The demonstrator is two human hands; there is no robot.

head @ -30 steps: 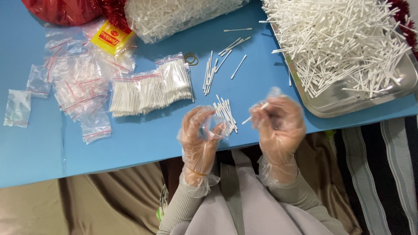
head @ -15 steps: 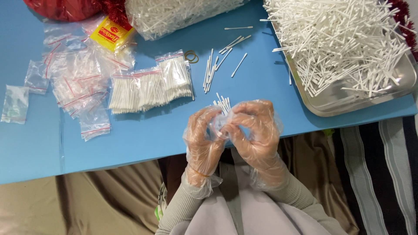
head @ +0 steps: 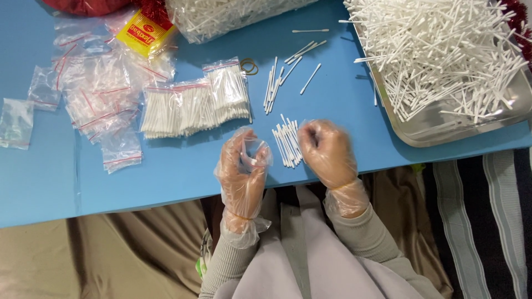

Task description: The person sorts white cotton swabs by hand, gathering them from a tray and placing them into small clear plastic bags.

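1. While both hands wear thin see-through gloves, the left hand [head: 243, 161] is curled almost shut, with thumb and fingers pinched on what looks like a small white stick. I cannot tell for sure what it is.
2. The right hand [head: 327, 150] is closed in a loose fist. It is a bit blurry, so I cannot tell if anything is inside it.
3. Between the two hands lies a small bunch of cotton swabs [head: 288, 145], flat on the blue tabletop [head: 183, 171], just beside the right hand.
4. To do this well, I think the sticks should be lined up with their ends even, then picked up all together with a soft pinch so none bend or roll off.
5. Filled little bags [head: 194, 105] lie in a row near the left hand, and empty clear bags [head: 97, 102] sit further left.
6. A metal tray [head: 443, 130] piled with loose swabs is off to the right, and a few stray swabs [head: 277, 83] lie above the bunch.
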